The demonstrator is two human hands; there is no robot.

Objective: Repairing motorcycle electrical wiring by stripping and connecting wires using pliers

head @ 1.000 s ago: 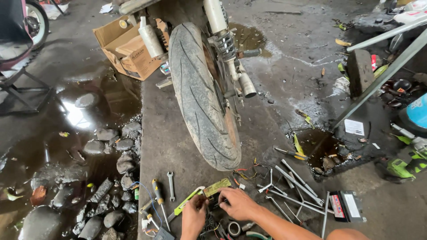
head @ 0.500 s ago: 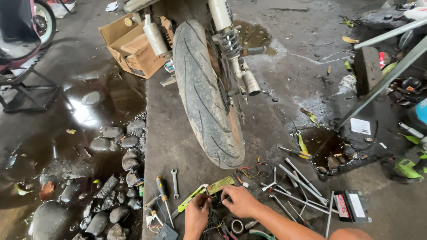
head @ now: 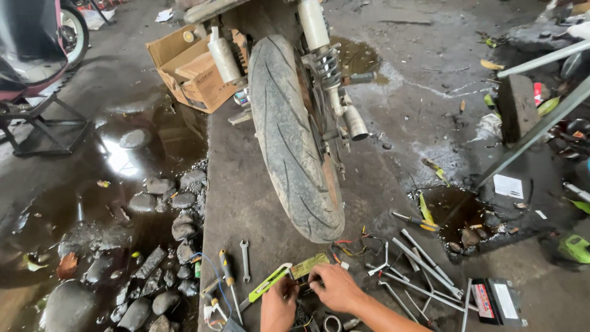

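Note:
My left hand (head: pixel 278 304) and my right hand (head: pixel 335 287) work close together at the bottom of the head view, on a concrete slab (head: pixel 246 197). Both hands pinch a small dark part between them, too small to name. Just beyond the fingers lies a yellow-green flat tool (head: pixel 283 278) with a greenish card at its end. A motorcycle's rear tyre (head: pixel 294 141) stands upright directly ahead of the hands, with a spring shock absorber (head: pixel 327 71) on its right side.
A spanner (head: pixel 244 258) and a screwdriver (head: pixel 228 280) lie to the left. Several long metal wrenches (head: pixel 418 261) and coloured wires spread to the right, beside a small black battery (head: pixel 496 300). A cardboard box (head: pixel 190 71) sits behind. Puddles and stones (head: pixel 166 203) border the slab's left edge.
The view has shifted slightly right and closer. Both hands stay together over the small part beside the yellow-green tool, with the fingers only shifting a little.

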